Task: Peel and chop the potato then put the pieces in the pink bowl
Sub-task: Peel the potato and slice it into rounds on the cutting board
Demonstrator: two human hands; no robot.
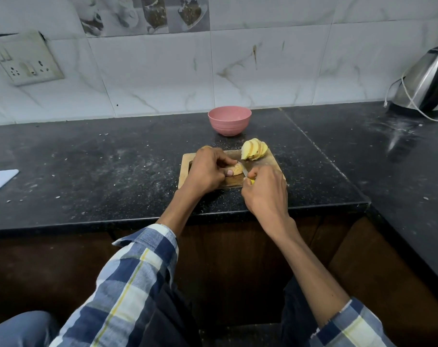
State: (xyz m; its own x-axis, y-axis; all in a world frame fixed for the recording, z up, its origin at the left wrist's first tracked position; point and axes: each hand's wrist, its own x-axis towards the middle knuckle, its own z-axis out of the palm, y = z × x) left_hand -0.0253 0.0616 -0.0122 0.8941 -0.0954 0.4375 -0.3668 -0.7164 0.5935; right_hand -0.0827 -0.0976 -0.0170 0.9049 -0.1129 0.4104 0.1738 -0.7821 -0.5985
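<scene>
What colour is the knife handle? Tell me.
Yellow. The knife handle shows in the head view, peeking from the right hand.

The light is soft and fairly dim, falling from above and casting only faint, diffuse shadows. The black worktop (112, 156) carries a dull sheen, with a brighter smeared reflection just in front of the steel kettle (425, 81), whose side shows a white glare streak. Wide-angle distortion bends the worktop's front edge and tilts the wall tiles (263, 66) toward the frame's borders. Focus is sharp near the cutting board (185, 169); the plaid sleeves (137, 284) nearest the camera look slightly soft.
</scene>
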